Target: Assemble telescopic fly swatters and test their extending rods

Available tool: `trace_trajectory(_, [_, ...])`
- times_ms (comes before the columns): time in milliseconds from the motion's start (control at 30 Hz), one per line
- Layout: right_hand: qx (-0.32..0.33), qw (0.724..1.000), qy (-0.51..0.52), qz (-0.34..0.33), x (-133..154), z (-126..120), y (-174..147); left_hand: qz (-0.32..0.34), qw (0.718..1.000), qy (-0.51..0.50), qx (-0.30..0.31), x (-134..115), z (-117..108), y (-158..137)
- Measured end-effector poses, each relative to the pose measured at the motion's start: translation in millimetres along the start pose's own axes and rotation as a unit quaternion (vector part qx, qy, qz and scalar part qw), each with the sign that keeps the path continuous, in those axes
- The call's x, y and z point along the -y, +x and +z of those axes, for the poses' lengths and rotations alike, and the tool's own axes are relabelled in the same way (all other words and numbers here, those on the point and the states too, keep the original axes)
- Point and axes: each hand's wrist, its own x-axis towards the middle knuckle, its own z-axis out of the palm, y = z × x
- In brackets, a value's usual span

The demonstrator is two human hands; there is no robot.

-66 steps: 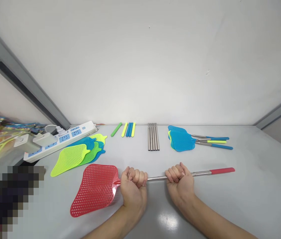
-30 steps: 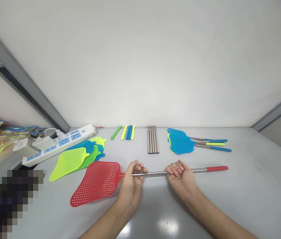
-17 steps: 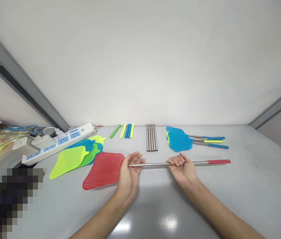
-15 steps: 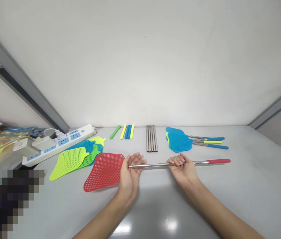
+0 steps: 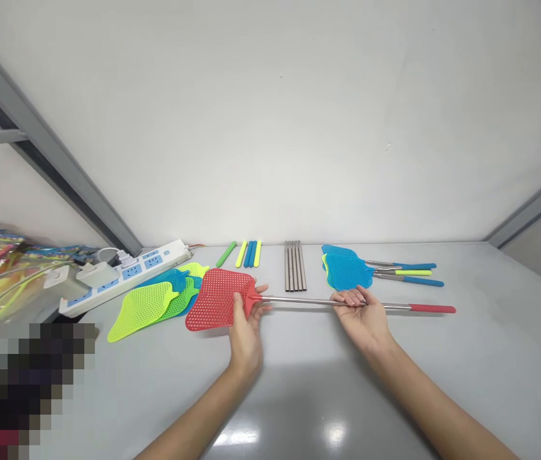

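Left hand (image 5: 245,338) pinches the red swatter (image 5: 220,291) near its neck, thumb on the mesh, fingers behind. Right hand (image 5: 365,319) is curled around its rod (image 5: 299,299). Swatter's held over the table (image 5: 490,358); head, rod and red grip (image 5: 433,308) look joined. Behind, right: three assembled swatters (image 5: 349,275), piled. Unjoined: bare rods (image 5: 295,271), loose grips (image 5: 250,253), loose heads (image 5: 143,306) by the power strip (image 5: 140,267). I'd call four built, rest pending.

Long fly swatter (image 5: 308,301), assembled: red perforated plastic head (image 5: 217,294) at left, slim shiny metal rod (image 5: 284,299) into its neck, smooth red cylindrical grip (image 5: 433,308) at right. Held crosswise, near level, rod straight (thicker by the grip).
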Motion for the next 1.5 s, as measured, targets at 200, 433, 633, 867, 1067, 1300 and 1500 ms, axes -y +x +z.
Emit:
trace_trajectory(200, [0.008,0.996,-0.079,-0.037,4,-5,4,-0.070,0.998,0.000,0.002,5,2,-7])
trace_trajectory(433, [-0.011,0.992,-0.104,-0.077,7,-11,8,-0.151,0.987,-0.048,-0.025,19,-2,-25])
trace_trajectory(633, [-0.054,0.991,-0.075,-0.092,-1,-14,5,-0.133,0.990,-0.053,-0.012,22,-6,-30])
trace_trajectory(867, [-0.046,0.988,-0.086,-0.124,-8,-14,-1,-0.134,0.989,-0.060,-0.002,22,-5,-29])
trace_trajectory(1067, [-0.038,0.986,-0.098,-0.130,-12,-18,-1,-0.140,0.988,-0.060,-0.008,21,-4,-30])
trace_trajectory(1300, [-0.050,0.986,-0.089,-0.129,-17,-18,-4,-0.136,0.990,-0.043,-0.008,21,-2,-31])
trace_trajectory(1500, [-0.047,0.986,-0.092,-0.130,-21,-19,-5,-0.132,0.991,-0.035,0.004,23,-3,-33])
